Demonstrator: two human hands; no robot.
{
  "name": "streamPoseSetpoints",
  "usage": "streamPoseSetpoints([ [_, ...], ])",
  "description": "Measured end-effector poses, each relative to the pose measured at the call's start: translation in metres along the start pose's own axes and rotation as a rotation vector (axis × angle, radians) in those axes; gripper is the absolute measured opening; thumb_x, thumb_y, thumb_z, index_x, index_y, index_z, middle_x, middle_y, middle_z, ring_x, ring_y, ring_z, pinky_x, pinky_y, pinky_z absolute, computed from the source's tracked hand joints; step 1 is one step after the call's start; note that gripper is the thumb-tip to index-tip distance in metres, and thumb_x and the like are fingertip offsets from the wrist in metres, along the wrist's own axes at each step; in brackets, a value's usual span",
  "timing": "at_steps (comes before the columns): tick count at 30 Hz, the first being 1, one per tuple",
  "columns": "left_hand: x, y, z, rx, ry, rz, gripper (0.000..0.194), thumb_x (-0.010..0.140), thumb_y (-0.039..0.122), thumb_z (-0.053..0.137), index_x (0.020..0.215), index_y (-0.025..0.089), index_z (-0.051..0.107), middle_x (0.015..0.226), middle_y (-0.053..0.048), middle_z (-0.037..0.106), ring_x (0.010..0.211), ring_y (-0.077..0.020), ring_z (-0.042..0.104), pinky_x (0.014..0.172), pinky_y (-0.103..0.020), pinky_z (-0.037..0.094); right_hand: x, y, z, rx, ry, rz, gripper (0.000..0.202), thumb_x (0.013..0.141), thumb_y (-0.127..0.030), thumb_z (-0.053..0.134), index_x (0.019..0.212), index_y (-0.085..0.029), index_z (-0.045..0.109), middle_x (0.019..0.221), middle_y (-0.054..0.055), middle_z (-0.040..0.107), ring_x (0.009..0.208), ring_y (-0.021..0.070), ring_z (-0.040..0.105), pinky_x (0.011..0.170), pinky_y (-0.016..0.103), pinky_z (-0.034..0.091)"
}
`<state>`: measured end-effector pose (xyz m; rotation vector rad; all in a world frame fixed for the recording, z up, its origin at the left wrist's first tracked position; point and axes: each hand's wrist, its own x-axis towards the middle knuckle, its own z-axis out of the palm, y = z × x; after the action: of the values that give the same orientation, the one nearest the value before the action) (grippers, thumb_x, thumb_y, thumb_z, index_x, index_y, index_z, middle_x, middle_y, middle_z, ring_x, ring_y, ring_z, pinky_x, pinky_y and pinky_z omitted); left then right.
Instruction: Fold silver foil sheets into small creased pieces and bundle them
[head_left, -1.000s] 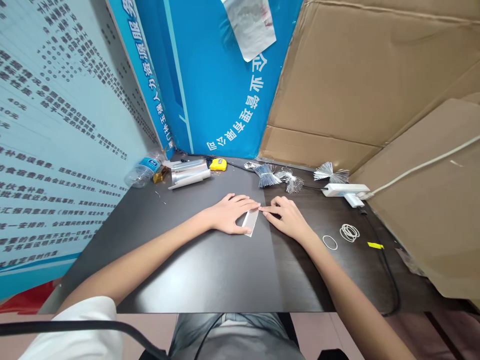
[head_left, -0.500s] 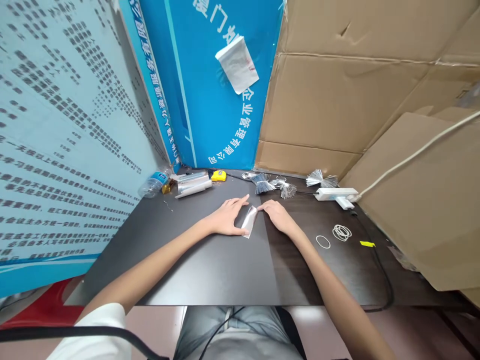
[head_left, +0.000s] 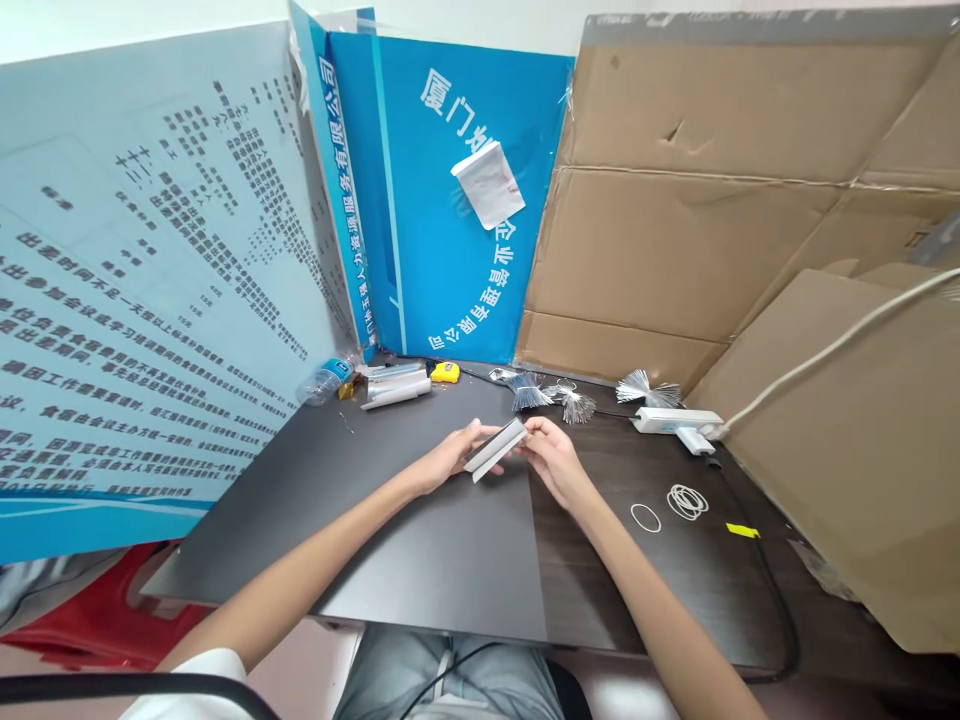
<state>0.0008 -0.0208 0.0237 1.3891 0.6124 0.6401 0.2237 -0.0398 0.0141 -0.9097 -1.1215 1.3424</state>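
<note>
Head: left hand (head_left: pixel 450 458) and right hand (head_left: pixel 556 460) hold a folded sheet (head_left: pixel 496 448).

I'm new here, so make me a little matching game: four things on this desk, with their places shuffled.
1. folded sheet
2. yellow tape measure
3. clear bottle
4. white rings

A. nearer the person than the power strip
B. beside the silvery sheets
C. between left hand and right hand
D. by the text-covered board

Pairs: 1-C, 2-B, 3-D, 4-A

The folded strip (head_left: pixel 496 450) looks smooth and glossy — the bottle (head_left: pixel 328 382) clear plastic, the cardboard panel (head_left: pixel 637 250) matt and creased — the table (head_left: pixel 581 595) wood-grained.
</note>
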Motion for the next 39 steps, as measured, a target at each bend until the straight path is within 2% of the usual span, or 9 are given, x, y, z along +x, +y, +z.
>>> streamPoseSetpoints([
  [3, -0.001, 0.001, 0.007, 0.036, 0.061, -0.037, 0.071, 0.096, 0.074, 0.056, 0.131, 0.014, 0.068, 0.115, -0.017, 0.077, 0.077, -0.0202, 0.073, 0.071, -0.031, 0.052, -0.003, 0.001, 0.005, 0.087, 0.032, 0.009, 0.04, 0.071, -0.047, 0.09, 0.092, -0.026, 0.064, 0.09, 0.001, 0.068, 0.085, 0.0207, 0.067, 0.086, 0.038, 0.058],
  [6, -0.001, -0.003, 0.009, 0.114, 0.17, -0.002, 0.067, 0.093, 0.07, 0.066, 0.126, 0.012, 0.069, 0.104, -0.012, 0.077, 0.067, -0.015, 0.065, 0.062, -0.027, 0.047, -0.007, 0.002, 0.009, 0.171, 0.058, 0.048, 0.044, 0.073, -0.052, 0.089, 0.101, -0.025, 0.068, 0.098, 0.003, 0.073, 0.089, 0.0218, 0.068, 0.084, 0.037, 0.059],
  [9, -0.001, -0.008, 0.008, 0.206, 0.235, 0.087, 0.059, 0.09, 0.061, 0.075, 0.126, 0.014, 0.069, 0.111, -0.01, 0.076, 0.082, -0.0174, 0.068, 0.073, -0.028, 0.05, -0.012, 0.005, 0.014, 0.193, 0.04, 0.112, 0.049, 0.077, -0.059, 0.086, 0.107, -0.025, 0.071, 0.098, 0.004, 0.075, 0.087, 0.02, 0.069, 0.083, 0.034, 0.058],
  [13, -0.001, -0.011, 0.008, 0.21, 0.249, 0.176, 0.053, 0.084, 0.052, 0.085, 0.119, 0.014, 0.069, 0.119, -0.011, 0.075, 0.107, -0.0226, 0.068, 0.098, -0.034, 0.049, -0.013, 0.011, 0.024, 0.08, 0.064, 0.104, 0.046, 0.074, -0.054, 0.09, 0.103, -0.023, 0.071, 0.087, 0.001, 0.073, 0.079, 0.0164, 0.068, 0.08, 0.03, 0.057],
  [18, -0.001, -0.013, 0.008, 0.16, 0.254, 0.105, 0.055, 0.084, 0.059, 0.081, 0.113, 0.013, 0.07, 0.101, -0.008, 0.075, 0.085, -0.0175, 0.066, 0.081, -0.029, 0.049, -0.007, 0.017, 0.033, 0.06, 0.178, 0.086, 0.04, 0.07, -0.05, 0.089, 0.091, -0.021, 0.07, 0.079, 0.0, 0.071, 0.071, 0.0153, 0.064, 0.073, 0.03, 0.055],
  [24, -0.001, -0.012, 0.005, 0.169, 0.295, 0.033, 0.056, 0.094, 0.066, 0.061, 0.077, 0.013, 0.066, 0.065, 0.0, 0.059, 0.061, -0.0127, 0.049, 0.062, -0.026, 0.035, -0.007, 0.016, 0.029, 0.026, 0.216, 0.029, 0.03, 0.072, -0.043, 0.083, 0.09, -0.022, 0.074, 0.089, 0.002, 0.072, 0.078, 0.0185, 0.063, 0.071, 0.03, 0.053],
  [29, -0.001, -0.016, 0.008, 0.193, 0.291, 0.084, 0.041, 0.089, 0.053, 0.07, 0.1, 0.013, 0.07, 0.083, -0.002, 0.068, 0.071, -0.0144, 0.056, 0.065, -0.024, 0.039, -0.008, 0.022, 0.021, -0.024, 0.148, -0.022, 0.028, 0.076, -0.044, 0.083, 0.092, -0.022, 0.075, 0.085, 0.001, 0.071, 0.077, 0.0191, 0.061, 0.073, 0.031, 0.053],
  [32, 0.0, -0.021, 0.011, 0.247, 0.313, 0.1, 0.036, 0.089, 0.049, 0.07, 0.094, 0.013, 0.07, 0.082, -0.004, 0.07, 0.072, -0.0157, 0.059, 0.066, -0.025, 0.042, -0.012, 0.024, 0.02, 0.007, 0.077, -0.04, 0.032, 0.08, -0.049, 0.083, 0.094, -0.023, 0.075, 0.083, 0.001, 0.07, 0.074, 0.0184, 0.06, 0.073, 0.031, 0.053],
  [39, -0.001, -0.021, 0.013, 0.107, 0.241, 0.086, 0.053, 0.09, 0.065, 0.065, 0.099, 0.013, 0.07, 0.079, -0.005, 0.071, 0.064, -0.0161, 0.062, 0.06, -0.025, 0.046, -0.02, 0.02, 0.026, 0.14, 0.012, -0.043, 0.034, 0.08, -0.05, 0.087, 0.098, -0.024, 0.075, 0.078, 0.0, 0.066, 0.071, 0.016, 0.058, 0.069, 0.029, 0.052],
])
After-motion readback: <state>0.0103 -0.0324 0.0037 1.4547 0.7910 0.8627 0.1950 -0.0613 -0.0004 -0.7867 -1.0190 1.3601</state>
